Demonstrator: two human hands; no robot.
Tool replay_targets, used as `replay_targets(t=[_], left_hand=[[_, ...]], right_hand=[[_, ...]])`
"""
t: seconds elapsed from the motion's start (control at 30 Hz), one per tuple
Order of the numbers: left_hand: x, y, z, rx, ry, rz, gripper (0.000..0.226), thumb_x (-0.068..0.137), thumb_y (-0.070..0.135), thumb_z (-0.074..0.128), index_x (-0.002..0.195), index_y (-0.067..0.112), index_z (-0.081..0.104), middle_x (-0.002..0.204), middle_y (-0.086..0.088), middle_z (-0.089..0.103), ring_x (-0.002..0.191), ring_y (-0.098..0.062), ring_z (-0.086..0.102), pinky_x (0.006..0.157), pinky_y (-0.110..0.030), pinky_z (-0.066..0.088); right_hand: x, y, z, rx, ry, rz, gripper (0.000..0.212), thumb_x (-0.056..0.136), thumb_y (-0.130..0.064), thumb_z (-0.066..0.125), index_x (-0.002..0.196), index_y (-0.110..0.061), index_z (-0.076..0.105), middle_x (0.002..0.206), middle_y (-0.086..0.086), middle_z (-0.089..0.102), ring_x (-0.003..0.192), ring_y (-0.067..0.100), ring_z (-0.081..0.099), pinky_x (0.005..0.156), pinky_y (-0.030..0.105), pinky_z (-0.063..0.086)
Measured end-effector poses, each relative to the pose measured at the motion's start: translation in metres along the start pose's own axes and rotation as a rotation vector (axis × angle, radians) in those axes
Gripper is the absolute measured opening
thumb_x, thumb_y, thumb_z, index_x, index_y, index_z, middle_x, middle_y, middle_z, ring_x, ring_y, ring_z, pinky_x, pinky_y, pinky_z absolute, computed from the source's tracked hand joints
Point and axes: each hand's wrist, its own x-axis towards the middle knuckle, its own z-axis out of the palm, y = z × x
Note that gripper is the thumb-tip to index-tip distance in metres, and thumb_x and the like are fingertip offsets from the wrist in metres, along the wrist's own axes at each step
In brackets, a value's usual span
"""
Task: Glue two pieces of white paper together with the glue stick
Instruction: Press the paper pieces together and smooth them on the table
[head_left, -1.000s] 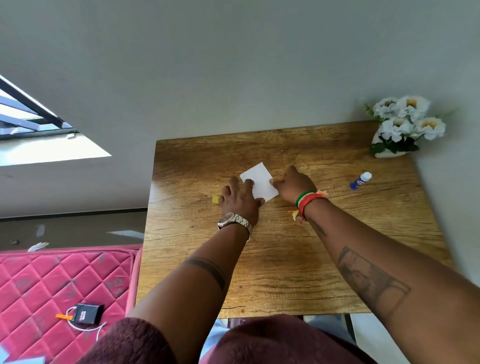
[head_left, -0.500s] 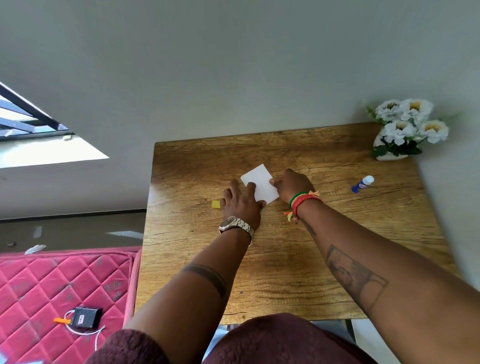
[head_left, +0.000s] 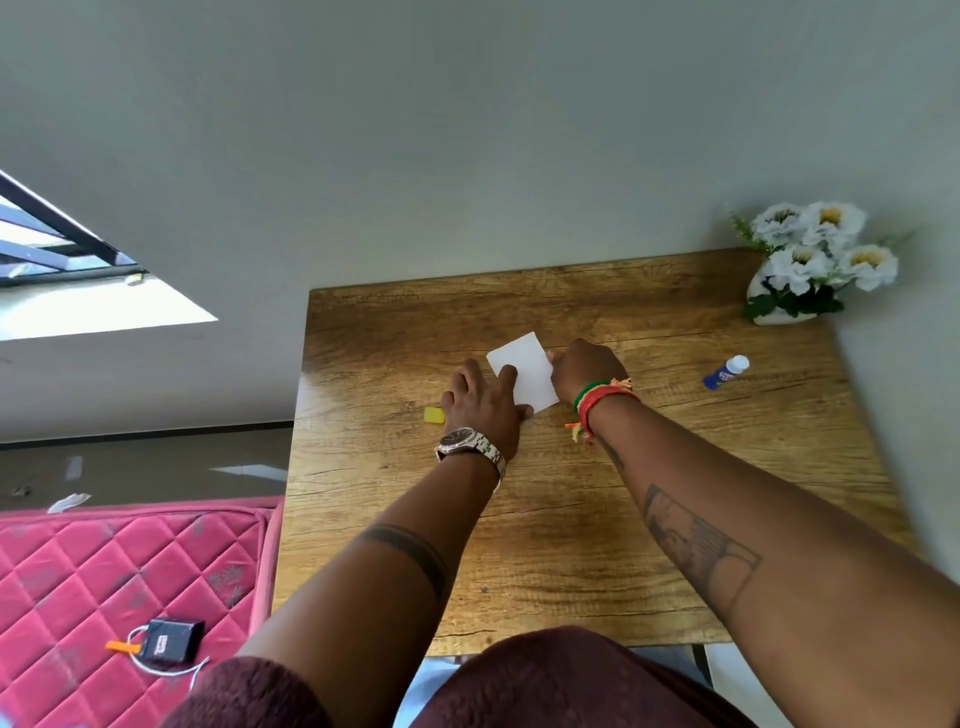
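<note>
- Grip: left hand (head_left: 483, 408) lies flat, fingers straight, pressing the near-left part of the white rectangular paper (head_left: 524, 371); right hand (head_left: 584, 366) sits at the paper's right edge, fingers curled, seemingly pinching that edge, though the contact itself is hidden.
- Landmark: the paper, mid-way across the brown wood-grain table (head_left: 571, 519).
- Change: against the earlier views, the hands and paper barely differ; the left fingers reach slightly further onto the sheet. Judgement: this is pressing and smoothing after joining, so the task looks close to done.
- Count, paper: one white shape visible; whether two sheets are stacked cannot be told.
- Count, glue: one blue glue stick with white cap (head_left: 726, 371), lying well right of the paper, untouched.
- One small yellow block (head_left: 434, 414), just left of the paper, beside the left hand.
- One white vase of white flowers (head_left: 815, 260), far right and beyond the paper.
- Hands: two.
</note>
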Motion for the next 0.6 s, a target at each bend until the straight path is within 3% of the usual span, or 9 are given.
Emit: replay_targets(t=[0.1, 0.17, 0.23, 0.3, 0.43, 0.6], left_hand=[[0.0, 0.0, -0.002, 0.021, -0.003, 0.012, 0.052, 0.089, 0.053, 0.065, 0.132, 0.03, 0.046, 0.14, -0.019, 0.035, 0.122, -0.041, 0.041, 0.096, -0.054, 0.041], [0.0, 0.001, -0.003, 0.023, -0.013, 0.012, 0.051, 0.09, 0.05, 0.065, 0.133, 0.03, 0.046, 0.152, -0.021, 0.024, 0.125, -0.042, 0.04, 0.095, -0.054, 0.043], [-0.001, 0.004, -0.003, 0.033, -0.011, 0.03, 0.047, 0.091, 0.045, 0.067, 0.13, 0.027, 0.048, 0.165, -0.017, 0.002, 0.126, -0.043, 0.039, 0.092, -0.054, 0.047], [0.0, 0.005, -0.003, 0.056, 0.0, 0.077, 0.042, 0.092, 0.042, 0.066, 0.126, 0.023, 0.049, 0.168, -0.007, -0.007, 0.123, -0.043, 0.041, 0.087, -0.053, 0.049], [0.008, -0.002, -0.001, 0.055, -0.062, 0.129, 0.048, 0.094, 0.043, 0.062, 0.133, 0.022, 0.042, 0.167, 0.0, 0.013, 0.128, -0.044, 0.038, 0.091, -0.055, 0.046], [0.01, -0.002, 0.0, 0.067, -0.078, 0.117, 0.052, 0.093, 0.044, 0.063, 0.134, 0.024, 0.038, 0.166, -0.001, 0.017, 0.129, -0.044, 0.037, 0.092, -0.055, 0.043]], right_hand=[[0.003, -0.007, -0.008, 0.014, -0.06, -0.039, 0.066, 0.091, -0.068, 0.038, 0.109, -0.015, 0.072, 0.112, 0.011, 0.072, 0.089, 0.032, 0.064, 0.071, 0.033, 0.044], [0.005, -0.014, -0.014, -0.038, -0.059, -0.096, 0.077, 0.084, -0.079, 0.036, 0.117, -0.018, 0.071, 0.118, 0.01, 0.071, 0.095, 0.032, 0.066, 0.075, 0.036, 0.049], [0.009, -0.021, -0.018, -0.131, -0.058, -0.185, 0.076, 0.088, -0.077, 0.033, 0.123, -0.02, 0.068, 0.126, 0.01, 0.068, 0.108, 0.034, 0.065, 0.084, 0.04, 0.053], [0.014, -0.024, -0.019, -0.126, -0.059, -0.185, 0.069, 0.09, -0.072, 0.038, 0.117, -0.018, 0.071, 0.124, 0.011, 0.068, 0.108, 0.034, 0.065, 0.083, 0.039, 0.052], [0.026, -0.028, -0.021, -0.043, -0.055, -0.066, 0.061, 0.087, -0.065, 0.053, 0.105, -0.01, 0.074, 0.116, 0.015, 0.071, 0.102, 0.037, 0.067, 0.08, 0.038, 0.052], [0.028, -0.027, -0.018, 0.022, -0.015, -0.017, 0.053, 0.094, -0.056, 0.049, 0.098, -0.009, 0.075, 0.108, 0.015, 0.073, 0.093, 0.035, 0.067, 0.072, 0.033, 0.047]])
